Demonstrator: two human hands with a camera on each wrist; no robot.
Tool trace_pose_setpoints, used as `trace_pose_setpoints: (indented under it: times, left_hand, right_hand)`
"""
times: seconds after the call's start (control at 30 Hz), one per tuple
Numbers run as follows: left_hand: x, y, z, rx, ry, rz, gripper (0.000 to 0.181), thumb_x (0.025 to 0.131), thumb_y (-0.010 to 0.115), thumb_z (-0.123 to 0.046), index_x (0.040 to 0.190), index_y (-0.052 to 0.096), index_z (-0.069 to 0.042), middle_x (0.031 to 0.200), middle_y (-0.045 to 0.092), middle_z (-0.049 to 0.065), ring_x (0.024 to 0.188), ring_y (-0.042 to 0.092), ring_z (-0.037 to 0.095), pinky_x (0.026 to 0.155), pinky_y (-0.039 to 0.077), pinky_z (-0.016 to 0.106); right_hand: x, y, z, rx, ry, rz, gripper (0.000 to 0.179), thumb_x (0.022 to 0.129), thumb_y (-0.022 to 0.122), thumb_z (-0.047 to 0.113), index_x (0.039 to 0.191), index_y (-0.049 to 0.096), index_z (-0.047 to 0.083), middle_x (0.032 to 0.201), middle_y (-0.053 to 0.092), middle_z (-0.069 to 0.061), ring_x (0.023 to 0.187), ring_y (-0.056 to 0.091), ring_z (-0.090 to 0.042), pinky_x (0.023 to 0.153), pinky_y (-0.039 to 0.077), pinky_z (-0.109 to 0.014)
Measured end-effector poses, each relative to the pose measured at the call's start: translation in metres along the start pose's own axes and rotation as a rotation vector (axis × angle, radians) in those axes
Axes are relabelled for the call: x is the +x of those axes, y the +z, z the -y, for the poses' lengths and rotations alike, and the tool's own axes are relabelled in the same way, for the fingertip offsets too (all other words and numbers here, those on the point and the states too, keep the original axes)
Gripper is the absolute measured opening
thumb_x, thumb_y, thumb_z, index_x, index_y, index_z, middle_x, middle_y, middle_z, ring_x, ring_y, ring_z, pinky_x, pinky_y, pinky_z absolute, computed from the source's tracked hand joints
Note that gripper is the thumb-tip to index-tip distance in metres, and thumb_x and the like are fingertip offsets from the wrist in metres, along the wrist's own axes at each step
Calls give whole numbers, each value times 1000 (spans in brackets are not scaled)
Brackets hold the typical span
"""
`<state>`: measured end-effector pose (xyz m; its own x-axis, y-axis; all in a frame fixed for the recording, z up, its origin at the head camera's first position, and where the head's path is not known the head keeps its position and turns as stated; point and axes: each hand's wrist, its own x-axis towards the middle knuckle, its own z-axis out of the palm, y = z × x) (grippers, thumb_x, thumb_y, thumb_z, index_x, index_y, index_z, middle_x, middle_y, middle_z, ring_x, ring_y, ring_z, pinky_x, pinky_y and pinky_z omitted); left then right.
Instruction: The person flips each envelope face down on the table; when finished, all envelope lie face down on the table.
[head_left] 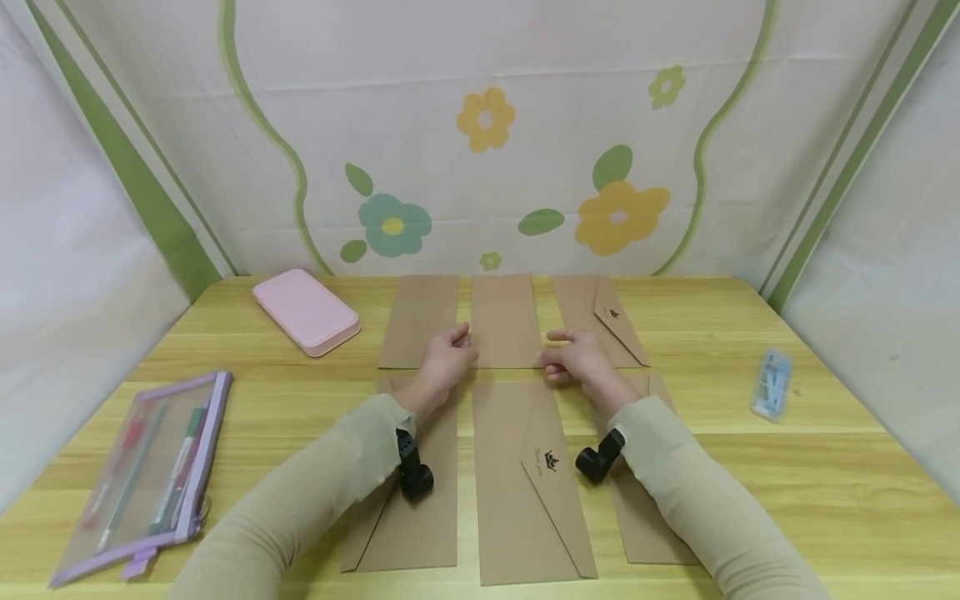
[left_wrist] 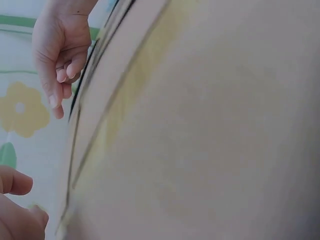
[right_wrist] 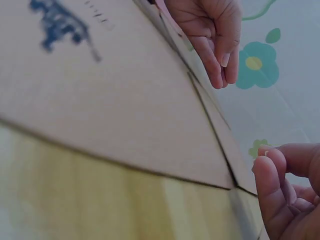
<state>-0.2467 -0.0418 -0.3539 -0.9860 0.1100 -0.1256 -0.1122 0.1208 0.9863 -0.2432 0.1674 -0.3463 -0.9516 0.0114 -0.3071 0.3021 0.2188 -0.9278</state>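
Observation:
Several brown paper envelopes lie flat in two rows of three. My left hand (head_left: 448, 358) is over the gap beside the left edge of the back middle envelope (head_left: 504, 321), fingers loosely bent. Near that envelope's lower right corner is my right hand (head_left: 577, 360), thumb and fingers loosely curved. The right wrist view shows nothing between the fingers of the right hand (right_wrist: 290, 192); whether either hand touches paper I cannot tell. A crown print marks the flap of the front middle envelope (head_left: 502, 500). My forearms partly cover the front left envelope (head_left: 427, 517) and front right envelope (head_left: 645, 525).
At the back left lies a pink case (head_left: 306, 308). A clear zip pouch (head_left: 142, 467) with lilac edging and pens inside is at the front left. To the right sits a small light-blue box (head_left: 772, 385). A flower-printed cloth (head_left: 442, 175) hangs behind the wooden table (head_left: 825, 483).

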Motion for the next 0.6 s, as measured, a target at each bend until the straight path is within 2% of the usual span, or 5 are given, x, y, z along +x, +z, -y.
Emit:
trace_pose_setpoints:
  times: [0.2,0.33,0.47,0.6]
  left_hand:
    - [-1,6,-15,-86,68,4,53,89,47,4,140,36,1,144,38,17,132,37,23,104,36,31]
    - [-3,13,-26,-134,124,-32,46,89,51,1,134,45,0,136,48,15,125,46,21,100,41,30]
    - [-2,22,-30,-201,196,-81,38,86,54,4,125,54,3,125,57,16,115,54,23,96,45,31]
    - [-2,36,-28,-277,186,-99,35,84,54,5,119,57,4,120,58,18,109,57,24,92,47,30]
  right_hand:
    - [-10,-14,16,29,-84,-44,56,84,64,4,136,43,2,77,63,-6,54,57,-6,57,53,-20]
    - [-20,-27,27,43,-141,-69,55,85,64,8,136,43,4,77,63,-2,56,57,-5,60,54,-20]
    - [-26,-42,29,50,-199,-94,55,87,63,11,137,42,2,76,63,5,59,59,-5,62,54,-20]
    - [-30,-56,26,83,-232,-110,56,87,63,13,137,40,0,74,63,9,62,60,-5,63,54,-20]
